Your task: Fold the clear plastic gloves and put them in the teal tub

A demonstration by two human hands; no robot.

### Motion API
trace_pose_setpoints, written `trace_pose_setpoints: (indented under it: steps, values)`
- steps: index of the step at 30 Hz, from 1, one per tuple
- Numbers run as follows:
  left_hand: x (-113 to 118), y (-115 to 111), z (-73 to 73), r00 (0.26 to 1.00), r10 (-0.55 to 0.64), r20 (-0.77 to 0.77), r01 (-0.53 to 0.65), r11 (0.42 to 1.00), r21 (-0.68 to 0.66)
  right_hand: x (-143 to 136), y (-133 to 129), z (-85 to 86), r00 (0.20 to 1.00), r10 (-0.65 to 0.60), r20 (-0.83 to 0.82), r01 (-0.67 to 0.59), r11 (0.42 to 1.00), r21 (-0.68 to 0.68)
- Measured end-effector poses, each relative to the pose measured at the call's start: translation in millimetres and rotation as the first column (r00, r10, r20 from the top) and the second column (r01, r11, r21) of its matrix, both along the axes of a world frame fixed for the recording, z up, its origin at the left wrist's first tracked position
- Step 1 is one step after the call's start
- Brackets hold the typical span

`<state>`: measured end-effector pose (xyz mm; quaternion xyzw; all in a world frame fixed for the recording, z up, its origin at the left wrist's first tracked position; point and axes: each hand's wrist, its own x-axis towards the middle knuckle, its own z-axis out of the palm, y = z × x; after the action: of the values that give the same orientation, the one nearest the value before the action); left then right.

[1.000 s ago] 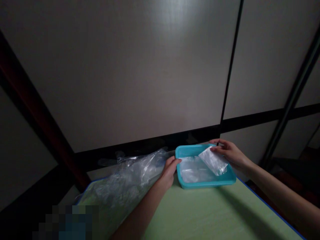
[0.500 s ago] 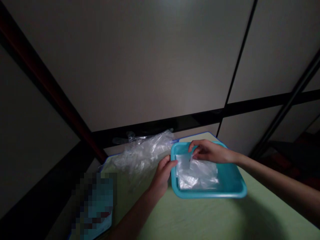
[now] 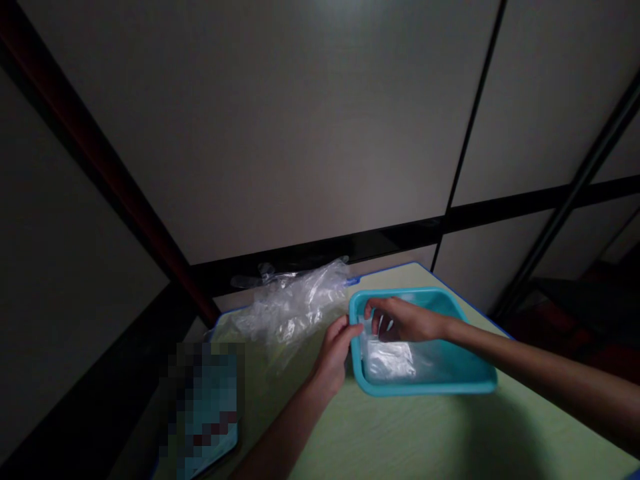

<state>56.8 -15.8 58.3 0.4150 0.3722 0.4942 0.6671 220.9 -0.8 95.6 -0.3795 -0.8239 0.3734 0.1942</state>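
In the head view, the bench (image 3: 390, 440) spreads open on the near side of both hands, its blue edge passing beyond the teal tub (image 3: 430, 389), with crumpled plastic (image 3: 300, 303) left of the left hand (image 3: 334, 357). That hand grips the upward-facing tub's left rim, the long axis running rightward from it. The right hand (image 3: 406, 320) curls inside over clear plastic (image 3: 393, 361); whether it pinches any, I cannot tell.

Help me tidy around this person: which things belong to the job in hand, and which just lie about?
In hand:
turquoise basin, left hand on its rim
clear plastic film inside, beneath the right hand

Apparently lying about:
crumpled clear plastic sheeting, left of the basin
teal object, too pixelated to name
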Motion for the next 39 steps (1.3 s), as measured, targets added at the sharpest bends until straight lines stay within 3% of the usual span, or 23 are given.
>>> trace_pose_setpoints:
  steps: [7,9,14,23,25,28,30,33,36,39]
  values:
    - [1,0,-2.1,1.000,0.023,-0.006,-0.023,0.998,-0.064,-2,-7,23.7,0.997,-0.023,0.079,0.009,0.985,0.173]
    - [0,0,-2.3,1.000,0.025,-0.005,-0.025,0.997,-0.073,1,-9,29.9,0.990,0.017,0.143,-0.032,0.994,0.104]
    - [0,-1,-0.2,0.999,0.039,-0.004,-0.039,0.995,-0.095,9,-12,27.0,0.927,0.155,0.341,-0.069,0.966,-0.250]
    - [-2,-1,0.5,1.000,0.024,0.013,-0.022,0.994,-0.108,13,-14,16.6,0.962,0.108,0.250,-0.042,0.965,-0.257]
    - [-1,1,0.0,1.000,0.026,0.013,-0.024,0.993,-0.116,17,-15,21.2,0.957,0.097,0.274,-0.038,0.976,-0.216]
    - [8,10,-0.6,0.998,0.058,0.004,-0.057,0.990,-0.130,30,-15,34.6,0.963,0.012,0.270,-0.004,0.999,-0.032]
    - [18,22,-0.1,0.996,0.086,-0.005,-0.086,0.987,-0.139,44,-14,44.9,0.973,-0.078,0.216,0.056,0.993,0.107]
    - [38,47,2.8,0.994,0.105,-0.030,-0.108,0.981,-0.159,68,-11,52.5,0.976,-0.153,0.156,0.123,0.974,0.190]
    - [58,73,6.8,0.994,0.091,-0.062,-0.101,0.978,-0.183,90,-7,43.8,0.945,-0.261,0.199,0.197,0.936,0.293]
    - [75,95,8.5,0.994,0.076,-0.076,-0.091,0.975,-0.204,105,-2,25.5,0.839,-0.464,0.283,0.301,0.831,0.469]
